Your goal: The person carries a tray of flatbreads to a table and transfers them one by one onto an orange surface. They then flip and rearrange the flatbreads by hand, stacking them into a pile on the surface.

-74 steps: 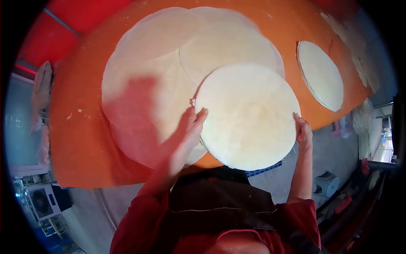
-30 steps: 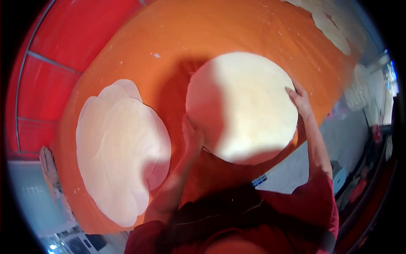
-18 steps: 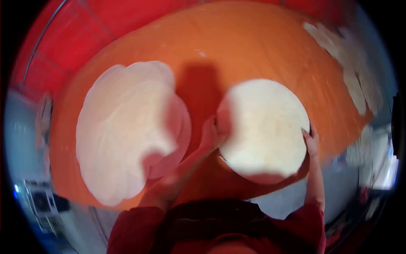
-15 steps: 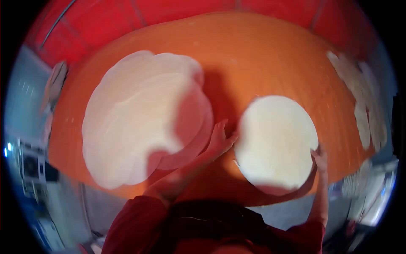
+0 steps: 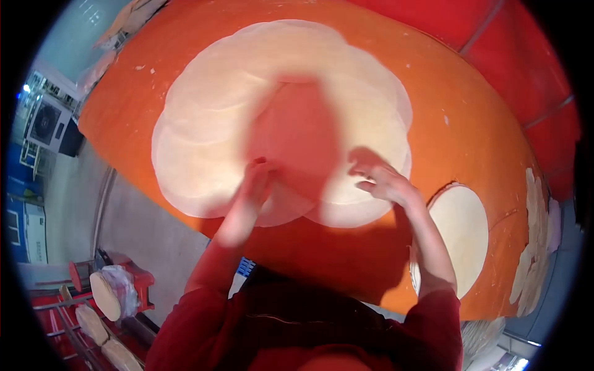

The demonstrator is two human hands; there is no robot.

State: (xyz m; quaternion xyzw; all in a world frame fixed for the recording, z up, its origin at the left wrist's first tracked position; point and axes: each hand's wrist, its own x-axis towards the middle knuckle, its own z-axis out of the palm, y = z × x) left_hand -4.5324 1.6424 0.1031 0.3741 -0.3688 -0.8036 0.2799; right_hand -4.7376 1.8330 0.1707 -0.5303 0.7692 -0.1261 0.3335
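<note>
Thin pale round sheets (image 5: 216, 74) lie overlapping in a broad ring on the orange table (image 5: 445, 80). Over the front part of these sheets is my left hand (image 5: 257, 179), its fingers close together; whether it pinches a sheet is not clear. My right hand (image 5: 377, 179) hovers at the right front of the sheets, fingers apart, with nothing in it. A stack of pale round sheets (image 5: 461, 229) sits to the right, partly hidden behind my right forearm. A dark shadow falls across the middle of the overlapping sheets.
Irregular pale pieces (image 5: 531, 247) lie along the table's right edge. Red panels (image 5: 513, 55) rise behind the table. At the lower left, a red stool (image 5: 141, 285) stands near more round pale pieces (image 5: 105, 297). A boxy unit with a fan (image 5: 48, 120) is at the far left.
My view has turned and shifted left, so the overlapping sheets now lie in front of me. My right hand has left the round stack, and both hands are now over the spread sheets.
</note>
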